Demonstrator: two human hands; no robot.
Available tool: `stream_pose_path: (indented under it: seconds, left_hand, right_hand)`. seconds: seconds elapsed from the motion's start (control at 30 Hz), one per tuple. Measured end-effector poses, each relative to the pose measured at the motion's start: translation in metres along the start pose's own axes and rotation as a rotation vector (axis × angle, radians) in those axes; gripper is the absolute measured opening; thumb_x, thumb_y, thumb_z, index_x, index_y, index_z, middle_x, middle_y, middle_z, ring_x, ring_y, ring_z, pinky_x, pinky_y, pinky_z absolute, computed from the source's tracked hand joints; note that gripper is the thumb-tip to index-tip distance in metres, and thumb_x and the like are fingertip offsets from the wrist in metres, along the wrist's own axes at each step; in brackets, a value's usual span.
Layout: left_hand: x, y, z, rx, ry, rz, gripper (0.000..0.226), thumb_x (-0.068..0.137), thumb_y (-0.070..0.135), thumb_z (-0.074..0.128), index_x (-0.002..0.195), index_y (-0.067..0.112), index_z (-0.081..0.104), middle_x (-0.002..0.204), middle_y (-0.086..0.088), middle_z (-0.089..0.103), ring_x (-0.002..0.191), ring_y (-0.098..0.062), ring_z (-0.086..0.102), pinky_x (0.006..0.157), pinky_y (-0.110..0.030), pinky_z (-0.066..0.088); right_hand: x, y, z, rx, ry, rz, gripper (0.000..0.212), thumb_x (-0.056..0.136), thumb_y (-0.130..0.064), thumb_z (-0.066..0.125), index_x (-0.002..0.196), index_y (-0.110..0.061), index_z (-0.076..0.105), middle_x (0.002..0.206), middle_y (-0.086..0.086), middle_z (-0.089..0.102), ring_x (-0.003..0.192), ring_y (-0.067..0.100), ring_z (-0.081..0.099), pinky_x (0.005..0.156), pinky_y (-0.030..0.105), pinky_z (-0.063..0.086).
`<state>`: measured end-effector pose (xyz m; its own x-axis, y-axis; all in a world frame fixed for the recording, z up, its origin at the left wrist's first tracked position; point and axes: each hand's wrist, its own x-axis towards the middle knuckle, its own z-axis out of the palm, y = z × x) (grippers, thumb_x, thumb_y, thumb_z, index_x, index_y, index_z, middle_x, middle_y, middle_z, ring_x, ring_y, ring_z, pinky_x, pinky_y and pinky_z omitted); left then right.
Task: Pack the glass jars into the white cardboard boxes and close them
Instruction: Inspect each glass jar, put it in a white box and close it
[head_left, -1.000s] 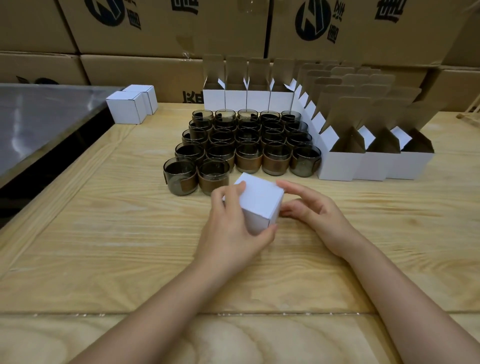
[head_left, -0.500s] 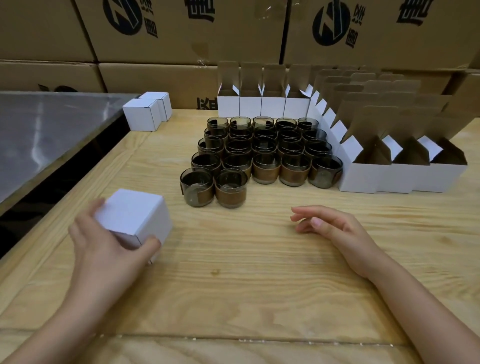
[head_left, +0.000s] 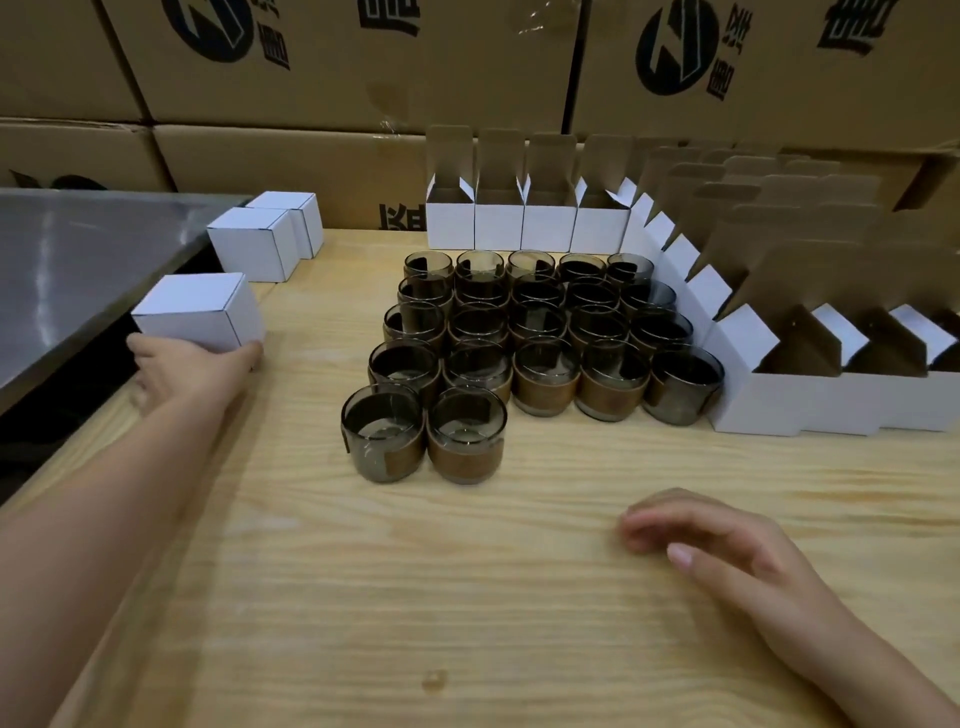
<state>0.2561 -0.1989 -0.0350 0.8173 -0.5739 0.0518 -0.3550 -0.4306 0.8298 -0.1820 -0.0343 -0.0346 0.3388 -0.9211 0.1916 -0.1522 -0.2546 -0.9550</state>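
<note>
A pale wooden bench (head_left: 415, 597) is seen from above. At its left edge a closed white box (head_left: 200, 312) is gripped by the left hand (head_left: 192, 371), with fingers and thumb wrapped round its lower sides. Whether the box is set down yet cannot be told. Just beyond it, at the far left corner, two closed boxes (head_left: 254, 244) are lined up. The right hand (head_left: 727, 556) is held loosely spread and empty over the near right part of the bench. The glass jars (head_left: 519, 343), dark with brown bands, are clustered in the middle, unpacked. Open white boxes (head_left: 524, 223), flaps raised, are ranged along the far edge and down the right side.

The step in hand is judged to be the setting aside of a finished box. Next, the box is to be released beside the others, and a jar and an open box are to be fetched.
</note>
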Motion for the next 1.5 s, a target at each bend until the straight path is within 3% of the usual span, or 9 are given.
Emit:
stream_pose_path:
  seconds: [0.17, 0.47, 0.7, 0.83, 1.0, 1.13, 1.27, 1.37, 1.5]
  left_hand:
    - [0.048, 0.020, 0.026, 0.064, -0.026, -0.029, 0.098, 0.065, 0.051, 0.079, 0.136, 0.006, 0.029, 0.141, -0.017, 0.045, 0.136, -0.037, 0.034, 0.114, -0.050, 0.021]
    - [0.090, 0.034, 0.045, 0.034, -0.140, -0.004, 0.102, 0.070, 0.052, 0.079, 0.144, 0.009, 0.024, 0.146, -0.015, 0.040, 0.137, -0.037, 0.035, 0.114, -0.054, 0.024]
    - [0.059, 0.033, 0.047, 0.227, -0.025, 0.055, 0.123, 0.068, 0.058, 0.079, 0.150, 0.000, 0.008, 0.154, -0.021, 0.027, 0.144, -0.034, 0.021, 0.117, -0.045, 0.014]
    - [0.036, 0.029, 0.041, 0.135, -0.035, 0.080, 0.094, 0.081, 0.048, 0.070, 0.147, 0.001, 0.022, 0.151, -0.018, 0.033, 0.141, -0.034, 0.028, 0.115, -0.047, 0.021]
    - [-0.032, 0.027, 0.011, -0.280, -0.060, -0.016, 0.052, 0.087, 0.028, 0.051, 0.138, 0.020, 0.040, 0.137, -0.002, 0.049, 0.117, -0.026, 0.051, 0.101, -0.040, 0.042]
    - [-0.125, 0.042, -0.022, -0.549, 0.003, 0.294, 0.035, 0.078, 0.015, 0.047, 0.109, 0.032, 0.052, 0.112, 0.008, 0.055, 0.106, -0.015, 0.055, 0.104, -0.045, 0.040]
    - [-0.234, 0.047, -0.034, -0.646, -0.096, 0.794, 0.034, 0.079, 0.004, 0.048, 0.102, 0.028, 0.054, 0.092, 0.014, 0.053, 0.084, -0.003, 0.051, 0.080, -0.019, 0.042]
    - [-0.281, 0.034, -0.018, -0.576, -0.310, 0.991, 0.027, 0.083, -0.001, 0.050, 0.100, 0.017, 0.061, 0.085, 0.002, 0.057, 0.076, -0.006, 0.052, 0.068, -0.017, 0.042]
    - [-0.285, 0.016, 0.000, -0.367, -0.449, 1.025, 0.022, 0.080, 0.006, 0.052, 0.094, 0.011, 0.068, 0.083, 0.011, 0.055, 0.067, -0.007, 0.051, 0.064, -0.018, 0.042]
  right_hand:
    - [0.002, 0.001, -0.001, -0.020, -0.006, 0.003, 0.029, 0.081, -0.015, 0.059, 0.106, -0.011, 0.072, 0.100, 0.005, 0.070, 0.097, 0.025, 0.066, 0.084, 0.030, 0.054]
    - [0.007, 0.006, -0.001, -0.025, 0.020, 0.004, 0.032, 0.077, -0.005, 0.058, 0.093, -0.025, 0.077, 0.098, 0.001, 0.071, 0.098, 0.022, 0.067, 0.084, 0.028, 0.054]
    - [0.008, 0.002, 0.001, -0.040, 0.023, -0.003, 0.025, 0.082, -0.011, 0.058, 0.094, -0.024, 0.075, 0.097, 0.000, 0.071, 0.093, 0.021, 0.067, 0.082, 0.024, 0.052]
    - [0.006, 0.001, 0.002, -0.058, 0.028, 0.027, 0.023, 0.084, -0.017, 0.056, 0.098, -0.023, 0.074, 0.097, -0.001, 0.070, 0.094, 0.018, 0.066, 0.084, 0.022, 0.051]
    - [0.005, 0.000, 0.005, -0.103, 0.026, 0.032, 0.019, 0.088, -0.025, 0.059, 0.094, -0.016, 0.074, 0.101, 0.002, 0.069, 0.096, 0.016, 0.066, 0.087, 0.027, 0.051]
    - [0.005, 0.002, 0.003, -0.145, 0.015, 0.040, 0.018, 0.092, -0.012, 0.057, 0.096, -0.019, 0.073, 0.099, -0.004, 0.070, 0.096, 0.013, 0.066, 0.087, 0.024, 0.050]
    - [0.004, 0.002, 0.005, -0.175, 0.049, 0.035, 0.021, 0.093, -0.009, 0.057, 0.098, -0.024, 0.071, 0.097, -0.005, 0.071, 0.093, 0.011, 0.066, 0.083, 0.022, 0.050]
    - [0.007, 0.000, 0.006, -0.257, 0.237, -0.016, 0.027, 0.093, -0.010, 0.057, 0.104, -0.034, 0.064, 0.109, -0.012, 0.064, 0.089, 0.001, 0.063, 0.077, 0.013, 0.045]
    - [0.024, -0.006, -0.018, -0.462, 0.574, -0.024, 0.044, 0.094, -0.015, 0.056, 0.135, -0.027, 0.044, 0.133, -0.010, 0.039, 0.087, -0.011, 0.055, 0.075, 0.011, 0.043]
